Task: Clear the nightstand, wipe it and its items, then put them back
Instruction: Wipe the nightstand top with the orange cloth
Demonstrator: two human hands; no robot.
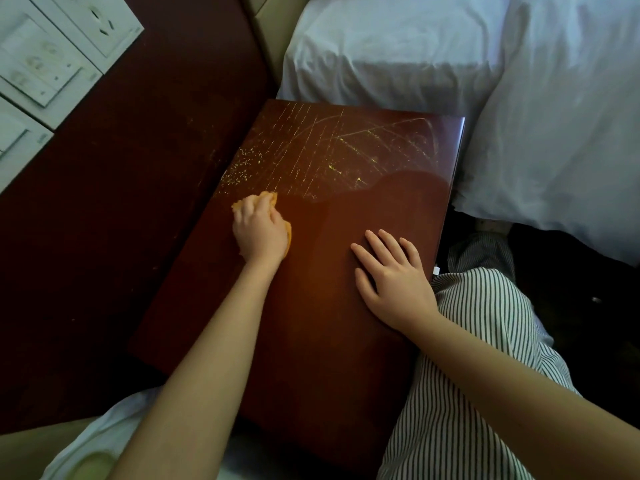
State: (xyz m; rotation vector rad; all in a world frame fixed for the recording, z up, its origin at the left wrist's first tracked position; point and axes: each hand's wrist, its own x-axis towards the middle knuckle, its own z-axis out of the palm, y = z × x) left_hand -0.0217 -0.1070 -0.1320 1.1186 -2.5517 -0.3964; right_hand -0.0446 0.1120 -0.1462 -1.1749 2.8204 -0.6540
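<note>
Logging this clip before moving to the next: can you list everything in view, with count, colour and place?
glossy reddish-brown wooden nightstand top: one, reddish-brown, centre; pale scratches and yellowish specks on its far half
crumpled orange cloth: one, orange, left side of the top, under a hand
white bed linen: white, beyond and right of the nightstand
white wall switch plates: several, white, upper left
dark red-brown wall panel: one, left, behind the plates
striped trousers: white with dark stripes, lower right
left hand: grips the cloth
right hand: flat, fingers straight, on the top's right side
</note>
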